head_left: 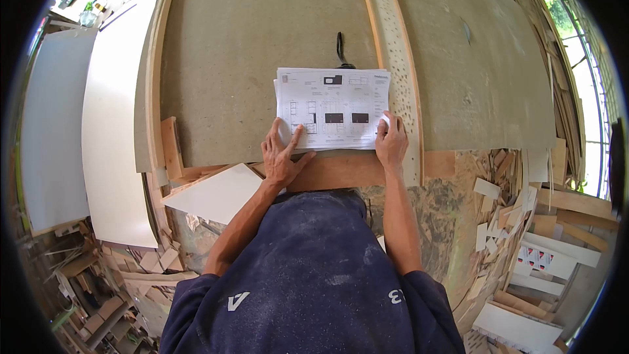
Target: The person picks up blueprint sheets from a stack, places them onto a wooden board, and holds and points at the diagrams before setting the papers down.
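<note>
A stack of printed drawing sheets (pixel 333 98) lies on the greenish-grey board near its front edge. Black-and-white plans and small text cover the top sheet. My left hand (pixel 282 154) rests at the stack's lower left corner, its fingers spread and the index fingertip on the page. The thumb stretches along the bottom edge. At the lower right side, my right hand (pixel 392 143) grips the edge of the sheets with curled fingers. Just behind the stack, a black cord or strap (pixel 340 46) sticks up from a dark object that is mostly hidden.
A speckled strip with wooden edges (pixel 398 46) runs beside the right side of the stack. White panels (pixel 121 111) lean at the left. Wood offcuts (pixel 501 213) litter the floor on both sides. Another large board (pixel 472 59) lies at the right.
</note>
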